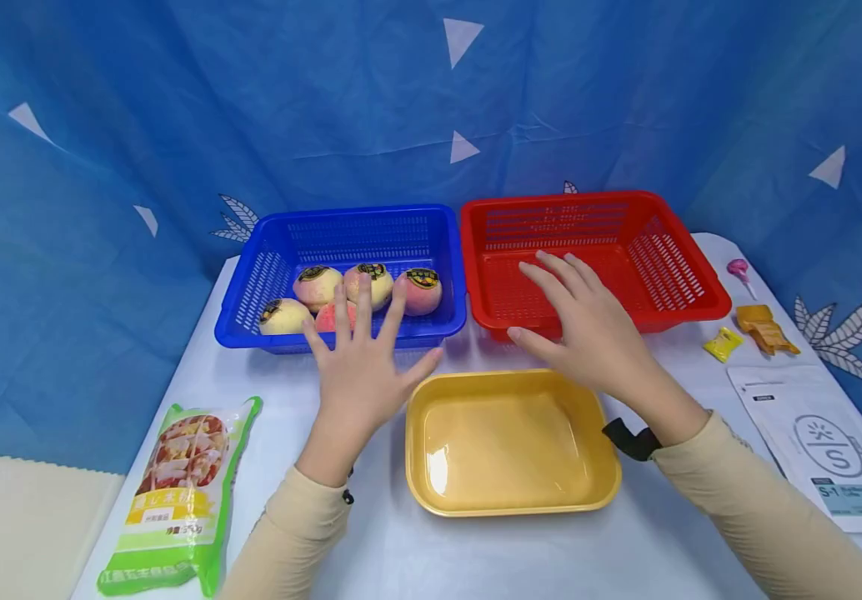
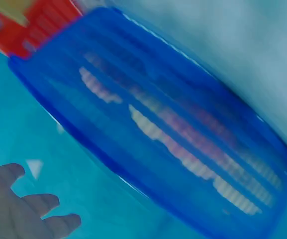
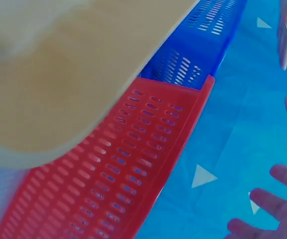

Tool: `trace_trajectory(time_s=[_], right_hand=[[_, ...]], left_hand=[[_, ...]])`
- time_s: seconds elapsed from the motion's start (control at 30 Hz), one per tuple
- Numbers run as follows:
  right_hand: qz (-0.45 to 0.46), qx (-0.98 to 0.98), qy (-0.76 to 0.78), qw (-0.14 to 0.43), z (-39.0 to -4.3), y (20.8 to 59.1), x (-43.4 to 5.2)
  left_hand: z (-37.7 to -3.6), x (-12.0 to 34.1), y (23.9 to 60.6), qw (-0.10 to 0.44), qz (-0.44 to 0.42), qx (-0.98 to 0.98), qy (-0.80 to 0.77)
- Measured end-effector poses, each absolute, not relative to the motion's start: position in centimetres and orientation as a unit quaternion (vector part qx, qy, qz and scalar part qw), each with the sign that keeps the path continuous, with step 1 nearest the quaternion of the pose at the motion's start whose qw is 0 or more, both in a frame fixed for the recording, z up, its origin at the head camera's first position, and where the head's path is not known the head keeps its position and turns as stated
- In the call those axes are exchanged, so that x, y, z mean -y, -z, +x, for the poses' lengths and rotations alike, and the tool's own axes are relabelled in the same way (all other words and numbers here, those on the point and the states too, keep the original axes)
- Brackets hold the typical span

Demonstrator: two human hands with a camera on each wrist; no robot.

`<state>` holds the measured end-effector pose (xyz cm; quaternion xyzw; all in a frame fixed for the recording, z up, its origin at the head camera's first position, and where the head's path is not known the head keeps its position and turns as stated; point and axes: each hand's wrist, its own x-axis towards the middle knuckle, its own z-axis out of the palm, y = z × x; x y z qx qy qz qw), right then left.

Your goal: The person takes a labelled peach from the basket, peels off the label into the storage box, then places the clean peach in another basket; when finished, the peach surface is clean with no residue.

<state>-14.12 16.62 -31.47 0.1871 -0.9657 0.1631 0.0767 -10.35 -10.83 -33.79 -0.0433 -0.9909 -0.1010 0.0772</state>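
Hovering with spread fingers and holding nothing, the left hand (image 1: pixel 359 367) hangs over the blue basket (image 1: pixel 251 287)'s front rim, nearest its peaches (image 1: pixel 356 296), while the right hand (image 1: pixel 588 329), likewise spread and holding nothing, sits right of that basket, above the red basket (image 1: pixel 689 287). Judging by this, a reach is under way; next likely calls for lowering the fingers round one peach.

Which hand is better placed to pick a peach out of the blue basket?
Probably the left hand: it hovers open at the blue basket, fingertips nearly over the peaches. The right hand is over the red basket, farther away.
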Motion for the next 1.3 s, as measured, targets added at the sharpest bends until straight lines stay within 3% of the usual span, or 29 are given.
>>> trace_trajectory(time_s=[0.4,0.6,0.9,1.3], right_hand=[[0.230,0.957,-0.168,-0.053,-20.7,30.8,-11.1],[0.246,0.960,-0.111,-0.070,-23.5,31.9,-7.2],[0.248,0.964,-0.044,-0.084,-25.8,33.9,-3.5],[0.246,0.962,-0.053,-0.102,-26.1,35.3,-2.6]], left_hand=[[-12.1,21.0,33.5,0.003,0.094,0.983,0.159],[-12.9,24.6,34.5,-0.029,0.143,0.972,0.186],[-13.5,25.9,35.3,-0.039,0.183,0.959,0.211],[-13.8,25.7,35.6,-0.046,0.197,0.947,0.248]])
